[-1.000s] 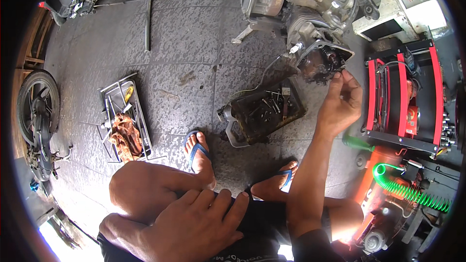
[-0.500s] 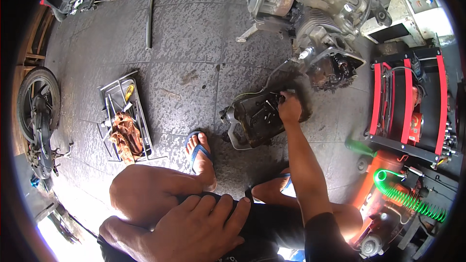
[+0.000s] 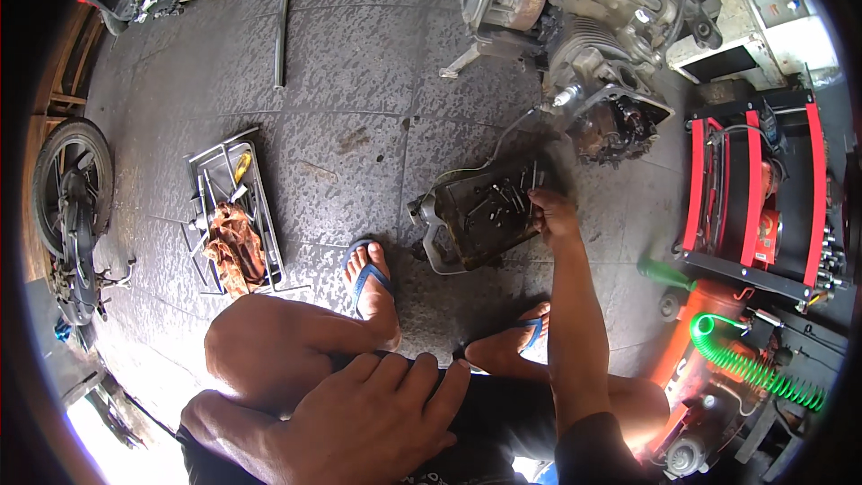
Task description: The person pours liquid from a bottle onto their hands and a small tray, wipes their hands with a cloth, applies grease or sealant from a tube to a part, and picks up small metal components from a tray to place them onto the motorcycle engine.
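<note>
Dark tiled floor [image 3: 341, 90], parts tray [image 3: 476, 216], engine [image 3: 575, 27], tool rack [image 3: 229, 207], wheel [image 3: 72, 207]

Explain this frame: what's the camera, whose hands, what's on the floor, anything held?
This is one wide fisheye camera worn on a person's head, looking down, so straight edges bend near the rim. No robot: the bare arms coming in from the bottom are the wearer's own.

The left hand rests flat on the left knee and holds nothing. The right hand reaches into a dark metal parts tray of bolts and small tools on the paved floor. Whether its grip has closed on anything cannot be told.

Beyond the tray sits a stripped engine. To the left lie a wire rack with an orange rag and a motorcycle wheel. To the right stand a red tool cart and a green coiled hose.
</note>
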The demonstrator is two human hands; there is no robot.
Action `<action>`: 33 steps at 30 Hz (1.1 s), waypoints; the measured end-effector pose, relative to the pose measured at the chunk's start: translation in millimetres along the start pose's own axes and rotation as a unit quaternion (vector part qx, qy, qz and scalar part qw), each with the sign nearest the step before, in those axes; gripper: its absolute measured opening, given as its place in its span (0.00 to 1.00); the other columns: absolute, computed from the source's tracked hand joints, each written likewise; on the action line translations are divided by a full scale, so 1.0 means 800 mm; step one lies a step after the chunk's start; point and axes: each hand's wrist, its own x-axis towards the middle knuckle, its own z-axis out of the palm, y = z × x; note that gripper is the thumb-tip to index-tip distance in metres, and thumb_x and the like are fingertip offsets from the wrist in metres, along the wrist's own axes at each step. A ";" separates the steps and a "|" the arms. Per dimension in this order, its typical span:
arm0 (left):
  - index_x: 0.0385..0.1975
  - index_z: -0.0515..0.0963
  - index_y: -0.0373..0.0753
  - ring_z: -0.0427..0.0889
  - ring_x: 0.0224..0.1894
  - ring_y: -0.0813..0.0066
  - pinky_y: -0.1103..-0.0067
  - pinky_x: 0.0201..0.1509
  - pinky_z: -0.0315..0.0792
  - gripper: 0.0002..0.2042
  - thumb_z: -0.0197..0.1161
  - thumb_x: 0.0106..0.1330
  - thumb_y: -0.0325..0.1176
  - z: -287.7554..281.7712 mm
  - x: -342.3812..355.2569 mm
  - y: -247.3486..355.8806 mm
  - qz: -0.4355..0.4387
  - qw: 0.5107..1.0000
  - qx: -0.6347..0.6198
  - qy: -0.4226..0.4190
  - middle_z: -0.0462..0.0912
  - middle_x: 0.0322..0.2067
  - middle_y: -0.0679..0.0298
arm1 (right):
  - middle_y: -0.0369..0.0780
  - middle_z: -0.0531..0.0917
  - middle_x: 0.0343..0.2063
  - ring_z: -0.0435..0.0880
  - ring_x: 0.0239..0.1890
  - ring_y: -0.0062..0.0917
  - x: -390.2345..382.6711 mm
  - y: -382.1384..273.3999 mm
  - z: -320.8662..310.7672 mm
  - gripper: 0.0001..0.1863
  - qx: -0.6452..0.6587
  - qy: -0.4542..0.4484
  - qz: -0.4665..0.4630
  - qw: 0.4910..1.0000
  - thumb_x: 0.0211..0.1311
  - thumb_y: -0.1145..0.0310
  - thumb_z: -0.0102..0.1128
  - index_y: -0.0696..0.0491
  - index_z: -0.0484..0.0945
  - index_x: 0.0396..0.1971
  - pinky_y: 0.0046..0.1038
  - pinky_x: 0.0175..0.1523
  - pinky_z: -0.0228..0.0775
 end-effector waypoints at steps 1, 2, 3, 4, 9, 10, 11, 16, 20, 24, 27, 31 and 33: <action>0.59 0.72 0.37 0.78 0.51 0.59 0.69 0.53 0.73 0.31 0.65 0.60 0.50 0.000 0.003 0.001 0.010 1.000 0.022 0.002 0.78 0.49 0.55 | 0.27 0.78 0.24 0.69 0.21 0.13 -0.008 -0.002 -0.005 0.05 0.073 -0.022 0.022 0.997 0.59 0.68 0.68 0.50 0.83 0.34 0.20 0.22 0.59; 0.58 0.73 0.39 0.80 0.46 0.63 0.71 0.49 0.74 0.31 0.64 0.60 0.53 0.001 0.005 0.002 0.020 0.999 0.044 0.003 0.79 0.48 0.57 | 0.27 0.78 0.25 0.69 0.21 0.13 -0.016 -0.004 -0.010 0.05 0.098 -0.034 0.030 0.994 0.59 0.68 0.68 0.49 0.82 0.34 0.19 0.23 0.59; 0.58 0.73 0.38 0.81 0.46 0.62 0.71 0.49 0.74 0.31 0.64 0.60 0.53 0.003 0.005 0.003 0.018 0.999 0.041 -0.001 0.79 0.48 0.56 | 0.27 0.78 0.25 0.69 0.21 0.13 -0.026 -0.013 -0.013 0.05 0.122 -0.047 0.035 0.991 0.60 0.67 0.68 0.49 0.82 0.34 0.19 0.23 0.59; 0.58 0.73 0.38 0.81 0.46 0.62 0.70 0.50 0.74 0.31 0.64 0.61 0.53 0.005 0.003 0.003 0.017 0.999 0.037 -0.006 0.80 0.47 0.56 | 0.27 0.78 0.25 0.69 0.21 0.14 -0.036 -0.019 -0.015 0.04 0.146 -0.061 0.040 0.987 0.60 0.67 0.67 0.48 0.82 0.33 0.19 0.24 0.59; 0.58 0.71 0.34 0.81 0.46 0.58 0.69 0.51 0.75 0.31 0.64 0.63 0.52 0.002 0.006 0.011 0.045 0.998 0.050 0.018 0.80 0.45 0.53 | 0.29 0.80 0.25 0.70 0.21 0.14 -0.094 -0.049 -0.010 0.05 0.218 -0.020 -0.056 0.974 0.59 0.68 0.68 0.51 0.82 0.33 0.17 0.26 0.60; 0.58 0.71 0.33 0.82 0.46 0.57 0.68 0.51 0.75 0.31 0.63 0.63 0.52 0.003 0.002 0.011 0.044 0.998 0.044 0.014 0.81 0.45 0.52 | 0.30 0.80 0.25 0.70 0.21 0.14 -0.109 -0.061 -0.004 0.05 0.240 0.005 -0.083 0.967 0.59 0.70 0.68 0.52 0.81 0.32 0.18 0.26 0.60; 0.58 0.70 0.32 0.82 0.46 0.56 0.68 0.52 0.75 0.31 0.63 0.64 0.51 0.002 0.003 0.011 0.042 0.998 0.038 0.009 0.81 0.44 0.52 | 0.30 0.80 0.24 0.70 0.21 0.14 -0.122 -0.077 -0.004 0.05 0.243 0.017 -0.131 0.961 0.59 0.70 0.68 0.53 0.82 0.33 0.18 0.26 0.59; 0.57 0.71 0.34 0.82 0.47 0.53 0.65 0.52 0.75 0.31 0.64 0.64 0.53 0.002 0.016 0.021 0.004 0.996 0.073 -0.053 0.81 0.46 0.50 | 0.32 0.83 0.24 0.74 0.24 0.14 -0.181 -0.129 -0.014 0.10 0.168 0.081 -0.320 0.929 0.57 0.69 0.68 0.58 0.85 0.36 0.20 0.29 0.64; 0.58 0.72 0.36 0.82 0.48 0.54 0.64 0.52 0.75 0.32 0.65 0.62 0.54 0.006 0.028 0.036 -0.024 0.991 0.121 -0.055 0.82 0.47 0.52 | 0.37 0.86 0.27 0.80 0.28 0.19 -0.191 -0.163 -0.004 0.13 0.032 0.167 -0.412 0.895 0.56 0.67 0.68 0.61 0.86 0.36 0.23 0.36 0.71; 0.59 0.72 0.37 0.82 0.49 0.55 0.63 0.52 0.76 0.33 0.66 0.61 0.55 0.010 0.030 0.048 -0.057 0.987 0.144 -0.043 0.82 0.48 0.54 | 0.43 0.86 0.24 0.84 0.29 0.25 -0.187 -0.188 0.015 0.13 -0.035 0.185 -0.382 0.905 0.54 0.64 0.65 0.58 0.87 0.34 0.29 0.40 0.75; 0.60 0.71 0.37 0.82 0.50 0.56 0.64 0.53 0.76 0.33 0.66 0.61 0.53 0.016 0.043 0.049 -0.089 0.983 0.141 -0.077 0.82 0.49 0.54 | 0.46 0.86 0.25 0.87 0.31 0.32 -0.194 -0.201 0.016 0.11 -0.068 0.199 -0.362 0.908 0.54 0.65 0.65 0.55 0.88 0.33 0.32 0.42 0.76; 0.60 0.71 0.37 0.82 0.50 0.54 0.64 0.53 0.76 0.31 0.67 0.61 0.50 0.014 0.058 0.058 -0.096 0.982 0.140 -0.088 0.82 0.49 0.53 | 0.49 0.86 0.27 0.87 0.33 0.40 -0.179 -0.206 0.017 0.10 -0.069 0.216 -0.371 0.901 0.53 0.65 0.66 0.55 0.87 0.31 0.35 0.45 0.77; 0.60 0.71 0.37 0.82 0.50 0.52 0.64 0.53 0.76 0.31 0.68 0.61 0.47 0.023 0.056 0.039 -0.061 0.987 0.133 -0.071 0.82 0.49 0.52 | 0.49 0.86 0.27 0.87 0.35 0.42 -0.177 -0.208 0.015 0.10 -0.067 0.212 -0.373 0.901 0.52 0.65 0.66 0.55 0.87 0.30 0.36 0.47 0.76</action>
